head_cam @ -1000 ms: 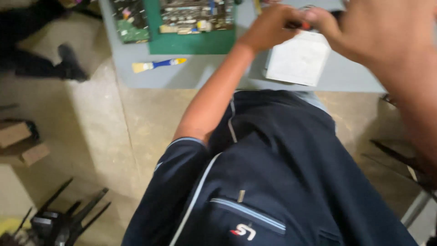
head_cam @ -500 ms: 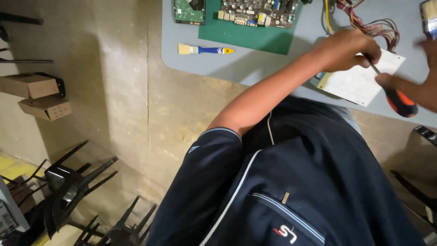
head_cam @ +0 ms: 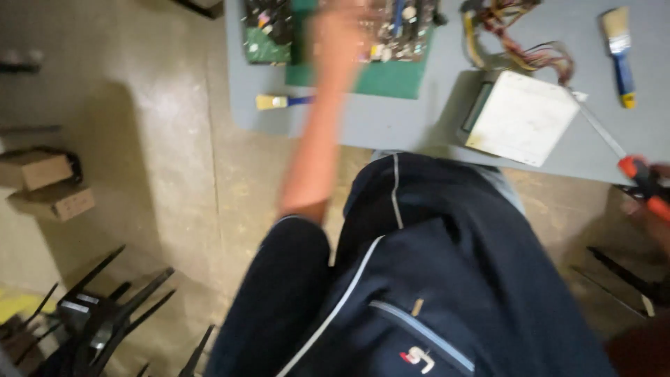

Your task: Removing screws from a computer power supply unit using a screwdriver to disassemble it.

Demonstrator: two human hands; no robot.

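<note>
Screwdriver [head_cam: 645,187], red-orange handle with a long thin shaft, is sitting at the right edge of view, its tip pointing up-left toward the white metal box [head_cam: 522,117]. Right hand [head_cam: 659,209] is mostly cut off by the frame; its grip is closing around the handle, though the fingers themselves are barely showing.

The box is resting near the front edge of the grey worktop [head_cam: 391,122], with a bundle of coloured wires [head_cam: 509,31] running out of its far side. Shaft tip is lying just beside the box's right corner, not clearly touching it.

Left hand [head_cam: 342,28] is blurring badly, reaching out over the green circuit board [head_cam: 363,42] at the far side; cannot tell whether its grip is open or closed, or whether it is touching the board.

A small brush with a blue handle [head_cam: 283,102] is lying near the worktop's left front edge, another blue-handled brush [head_cam: 618,49] at far right.

Judgement: the driver is working best if the tip is being seated squarely before turning, with the free hand steadying the box so it is not sliding toward the edge. Keeping the wires away from the shaft is worth minding.
</note>
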